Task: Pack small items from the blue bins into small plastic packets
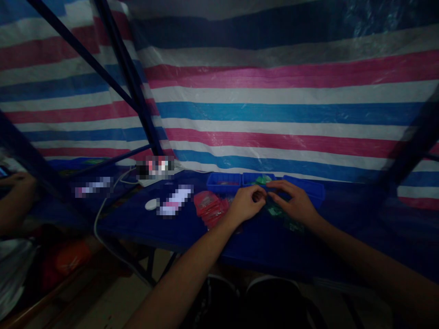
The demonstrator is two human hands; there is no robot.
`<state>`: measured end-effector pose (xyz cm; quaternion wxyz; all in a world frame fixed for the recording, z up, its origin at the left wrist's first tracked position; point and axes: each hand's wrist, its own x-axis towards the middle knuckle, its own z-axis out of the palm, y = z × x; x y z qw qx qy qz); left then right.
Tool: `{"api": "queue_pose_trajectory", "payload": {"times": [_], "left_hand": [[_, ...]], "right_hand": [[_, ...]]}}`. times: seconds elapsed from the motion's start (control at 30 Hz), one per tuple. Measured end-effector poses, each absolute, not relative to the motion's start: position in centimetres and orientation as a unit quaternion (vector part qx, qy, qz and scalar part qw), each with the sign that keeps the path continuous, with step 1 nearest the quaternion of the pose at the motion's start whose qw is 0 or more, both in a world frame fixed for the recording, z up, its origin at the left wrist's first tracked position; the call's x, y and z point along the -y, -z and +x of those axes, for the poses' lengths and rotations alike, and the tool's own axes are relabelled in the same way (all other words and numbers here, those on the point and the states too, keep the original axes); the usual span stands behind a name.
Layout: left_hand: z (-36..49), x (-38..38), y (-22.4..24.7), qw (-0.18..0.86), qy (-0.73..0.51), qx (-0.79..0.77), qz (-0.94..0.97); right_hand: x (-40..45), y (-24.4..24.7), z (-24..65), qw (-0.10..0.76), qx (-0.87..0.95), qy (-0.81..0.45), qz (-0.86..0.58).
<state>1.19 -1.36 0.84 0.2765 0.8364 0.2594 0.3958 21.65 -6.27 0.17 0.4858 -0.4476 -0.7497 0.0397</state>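
On the blue table (164, 235), my left hand (247, 202) has its fingers curled together beside a pile of red packets (210, 208); whatever it may hold is too small to make out. My right hand (291, 201) is close to its right, fingers apart and bent toward the left hand, over dark green packets (274, 211). Behind the hands stand a blue tray (223, 180) with small items, a middle blue tray (248, 177) with a green item (263, 179), and a right blue tray (313, 188) partly hidden by my right hand.
A white round object (151, 204) and a blurred-out phone-like object (176, 200) lie at the left. Behind them is a power strip (154, 178) with a white cable (99, 219). Blue metal poles (128, 77) frame the table; another person's hand (20, 187) shows far left.
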Motion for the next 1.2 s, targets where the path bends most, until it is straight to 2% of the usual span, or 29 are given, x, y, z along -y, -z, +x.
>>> {"api": "queue_pose_trajectory", "payload": {"times": [0.2, 0.47, 0.8, 1.0, 1.2], "left_hand": [[1.3, 1.4, -0.7, 0.291, -0.411, -0.263, 0.823], [1.2, 1.4, -1.1, 0.318, -0.428, -0.274, 0.8], [1.3, 1.3, -0.4, 0.349, -0.408, -0.272, 0.798], [1.3, 1.2, -0.2, 0.335, -0.373, -0.255, 0.827], [1.4, 1.1, 0.0, 0.317, -0.363, -0.246, 0.841]], "right_hand": [[5.9, 0.4, 21.6, 0.498, 0.698, -0.152, -0.491], [5.6, 0.8, 21.6, 0.536, 0.661, -0.256, -0.459], [5.2, 1.2, 21.6, 0.565, 0.645, -0.252, -0.449], [5.5, 1.1, 21.5, 0.496, 0.702, -0.221, -0.46], [5.8, 0.8, 21.1, 0.467, 0.723, -0.181, -0.476]]}}
